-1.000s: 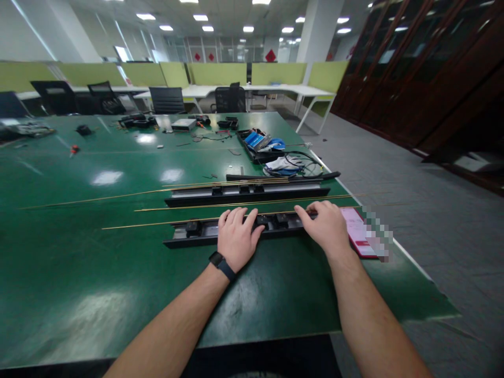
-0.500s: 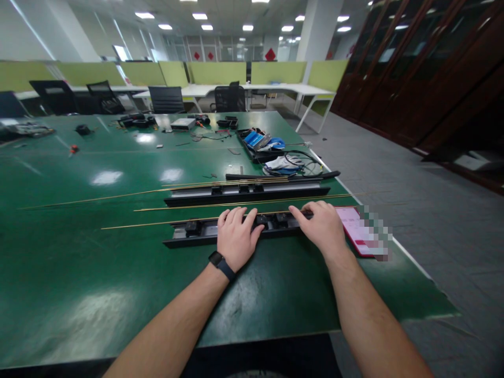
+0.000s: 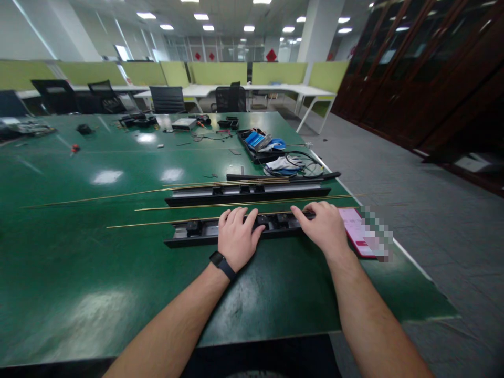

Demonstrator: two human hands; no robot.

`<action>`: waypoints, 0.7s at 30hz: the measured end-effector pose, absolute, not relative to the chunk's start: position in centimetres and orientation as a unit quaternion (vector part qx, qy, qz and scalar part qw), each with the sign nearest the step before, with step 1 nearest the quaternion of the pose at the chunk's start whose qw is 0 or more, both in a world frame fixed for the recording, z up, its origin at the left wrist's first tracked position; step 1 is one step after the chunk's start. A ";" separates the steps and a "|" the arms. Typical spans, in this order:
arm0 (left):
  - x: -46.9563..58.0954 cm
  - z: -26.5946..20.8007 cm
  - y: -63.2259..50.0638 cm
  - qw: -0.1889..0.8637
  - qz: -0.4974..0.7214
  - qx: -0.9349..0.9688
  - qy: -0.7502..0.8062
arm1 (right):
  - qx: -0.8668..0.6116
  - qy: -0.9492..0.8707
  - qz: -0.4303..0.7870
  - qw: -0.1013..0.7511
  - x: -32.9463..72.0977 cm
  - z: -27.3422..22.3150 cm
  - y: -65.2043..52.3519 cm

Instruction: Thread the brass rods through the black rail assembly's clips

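Note:
On the green table lies a long black rail (image 3: 192, 241) with a silvery channel and several black blocks (image 3: 282, 220) in it. My left hand (image 3: 238, 236), wearing a dark watch (image 3: 222, 265), is wrapped over the rail's middle, its fingers on the far wall and its thumb by a block. A thin brass rod (image 3: 145, 224) runs along the rail's far side and sticks out past its left end. My right hand (image 3: 323, 226) is closed at the rail's right end, where the rod passes under the fingers; the exact grip is hidden.
Beyond lie more brass rods (image 3: 244, 203) and a second black rail (image 3: 248, 197) with blocks. A phone-like slab (image 3: 356, 231) with a pink face sits by my right hand. Farther off are gloves (image 3: 281, 165), a black tray (image 3: 255, 155) and small parts. The table's right edge (image 3: 413, 262) is close.
The brass rod has slid slightly to the right, so less of it sticks out on the left. Both hands stay nearly where they were on the rail.

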State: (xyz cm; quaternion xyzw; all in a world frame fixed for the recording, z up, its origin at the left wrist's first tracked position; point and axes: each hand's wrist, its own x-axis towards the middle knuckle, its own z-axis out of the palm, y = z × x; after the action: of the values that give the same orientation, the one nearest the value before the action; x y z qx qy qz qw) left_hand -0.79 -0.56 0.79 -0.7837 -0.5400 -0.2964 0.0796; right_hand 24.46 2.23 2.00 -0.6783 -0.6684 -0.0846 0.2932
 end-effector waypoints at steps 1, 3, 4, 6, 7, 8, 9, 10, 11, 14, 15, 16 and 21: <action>-0.8 0.8 -0.5 0.080 -0.297 -0.783 -0.540 | -0.677 -0.670 -0.085 0.292 24.4 2.0 2.2; -0.7 0.7 -0.5 0.080 -0.297 -0.782 -0.541 | -0.675 -0.672 -0.088 0.292 24.3 2.0 2.2; -0.7 0.7 -0.5 0.080 -0.297 -0.783 -0.541 | -0.675 -0.672 -0.088 0.292 24.3 2.0 2.2; -0.7 0.7 -0.5 0.081 -0.296 -0.783 -0.541 | -0.676 -0.671 -0.088 0.290 24.3 2.0 2.2; -0.7 0.7 -0.5 0.081 -0.296 -0.783 -0.541 | -0.677 -0.672 -0.088 0.289 24.3 2.0 2.2; -0.7 0.7 -0.5 0.080 -0.296 -0.783 -0.541 | -0.677 -0.672 -0.088 0.287 24.4 2.0 2.2; -0.7 0.7 -0.5 0.080 -0.295 -0.784 -0.541 | -0.677 -0.672 -0.089 0.286 24.4 2.0 2.2; -0.7 0.7 -0.5 0.080 -0.295 -0.784 -0.541 | -0.677 -0.672 -0.090 0.285 24.4 1.9 2.2; -0.7 0.7 -0.5 0.080 -0.295 -0.784 -0.540 | -0.678 -0.671 -0.092 0.285 24.4 1.9 2.3; -0.7 0.7 -0.5 0.081 -0.292 -0.784 -0.541 | -0.685 -0.666 -0.092 0.283 24.4 1.8 2.3; -0.7 0.6 -0.5 0.082 -0.291 -0.785 -0.541 | -0.687 -0.663 -0.091 0.282 24.4 1.7 2.4; -0.7 0.6 -0.5 0.082 -0.290 -0.785 -0.541 | -0.690 -0.660 -0.091 0.283 24.5 1.7 2.4; -0.7 0.5 -0.4 0.087 -0.290 -0.786 -0.539 | -0.699 -0.651 -0.094 0.281 24.9 1.8 2.5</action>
State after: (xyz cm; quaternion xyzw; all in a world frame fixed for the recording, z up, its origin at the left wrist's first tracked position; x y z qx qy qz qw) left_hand -0.74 -0.40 0.47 -0.7858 -0.5393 -0.2900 0.0866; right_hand 24.94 2.51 1.77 -0.6987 -0.6511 -0.0941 0.2811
